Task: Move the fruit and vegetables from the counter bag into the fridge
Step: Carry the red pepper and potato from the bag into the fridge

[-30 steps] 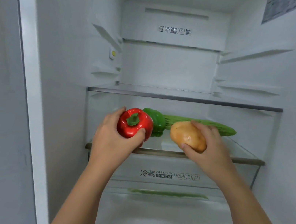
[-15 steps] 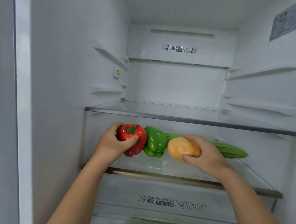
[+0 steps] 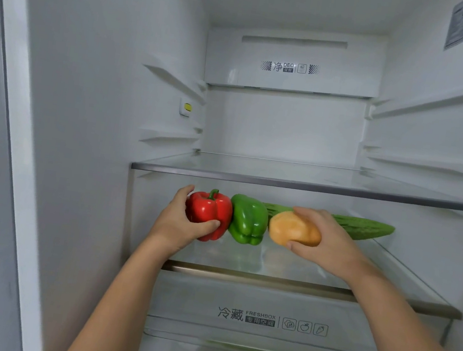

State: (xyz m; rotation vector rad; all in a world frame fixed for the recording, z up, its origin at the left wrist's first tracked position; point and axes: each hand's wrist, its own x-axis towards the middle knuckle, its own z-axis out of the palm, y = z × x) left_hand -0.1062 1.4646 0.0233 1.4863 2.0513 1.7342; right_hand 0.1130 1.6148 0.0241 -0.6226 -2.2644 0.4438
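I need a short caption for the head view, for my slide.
Left hand places red pepper, right hand places potato beside green pepper.

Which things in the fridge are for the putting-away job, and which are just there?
Job things: red pepper, potato, green pepper, cucumber, glass shelf.

Just there: top shelf, Freshbox drawer, yellow button.

Shelf [image 3: 389, 277]: pepper [image 3: 247, 220] betw. held pepper [image 3: 208, 212] & potato [image 3: 291, 229]; cucumber [image 3: 366, 228] behind
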